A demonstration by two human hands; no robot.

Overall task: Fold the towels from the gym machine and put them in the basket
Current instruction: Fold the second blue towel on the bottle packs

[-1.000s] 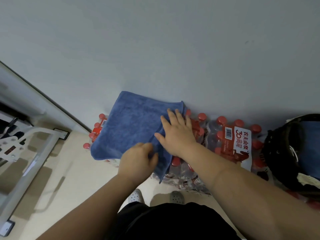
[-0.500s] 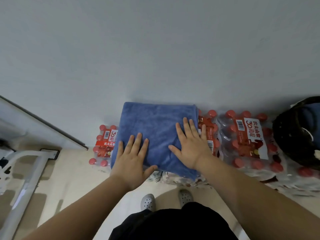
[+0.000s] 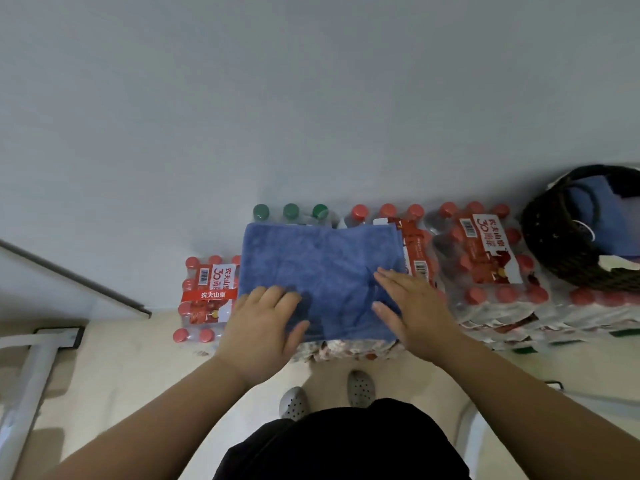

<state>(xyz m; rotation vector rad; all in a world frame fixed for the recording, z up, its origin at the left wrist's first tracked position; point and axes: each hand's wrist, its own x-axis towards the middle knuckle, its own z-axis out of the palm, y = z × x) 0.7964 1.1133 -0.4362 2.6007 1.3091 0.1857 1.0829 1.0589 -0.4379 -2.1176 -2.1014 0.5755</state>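
A folded blue towel (image 3: 322, 268) lay flat on top of stacked shrink-wrapped packs of red-capped water bottles (image 3: 485, 261) set against the wall. The right hand (image 3: 412, 313) rested on the towel's near right part, palm down with the fingers straight and together. The left hand (image 3: 258, 327) sat on the near left corner, thumb spread across the cloth and fingers bent at the knuckles. Their tips were hidden, so I could not tell whether they gripped the edge. Three green-capped bottles (image 3: 290, 211) stood just behind the towel. To the right, on the packs, sat a dark wicker basket (image 3: 554, 258) with blue cloth (image 3: 595, 202) inside, apart from the towel. Grey clogs (image 3: 293, 403) showed on the floor below.
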